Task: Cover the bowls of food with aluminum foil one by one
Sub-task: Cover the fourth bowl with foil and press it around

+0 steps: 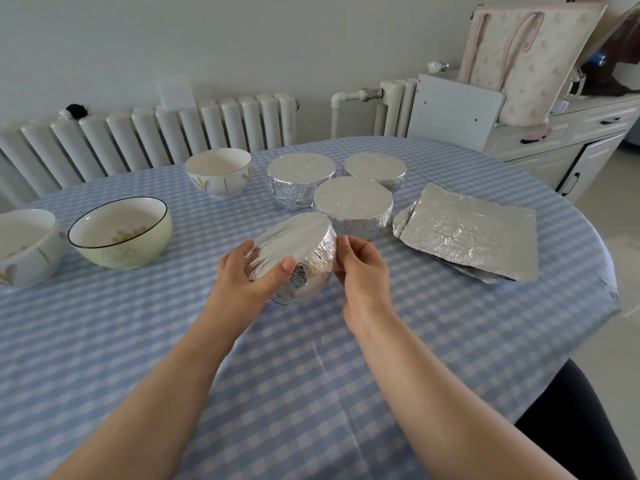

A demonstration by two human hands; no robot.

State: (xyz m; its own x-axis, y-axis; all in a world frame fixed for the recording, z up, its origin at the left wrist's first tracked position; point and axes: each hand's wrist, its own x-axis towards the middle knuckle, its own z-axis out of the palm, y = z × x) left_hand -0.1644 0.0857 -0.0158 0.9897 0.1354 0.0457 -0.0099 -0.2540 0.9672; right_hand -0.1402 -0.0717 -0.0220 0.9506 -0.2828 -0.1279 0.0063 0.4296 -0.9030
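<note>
The foil-wrapped bowl (294, 258) sat tilted between both hands, lifted so its sides could be reached. The left hand (252, 271) gripped its near rim; the right hand (360, 265) pinched the foil edge, probably crimping it. Beyond the hands stood three covered bowls (353, 202), and the spare foil sheets (467, 233) lay to the right of the right hand on the worktop (311, 375).

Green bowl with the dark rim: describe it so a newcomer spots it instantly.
On the blue checked tablecloth, look left of the hands, among the three uncovered bowls. The pale green ceramic bowl sits between two white ones; it alone is green, with a thin dark rim.
</note>
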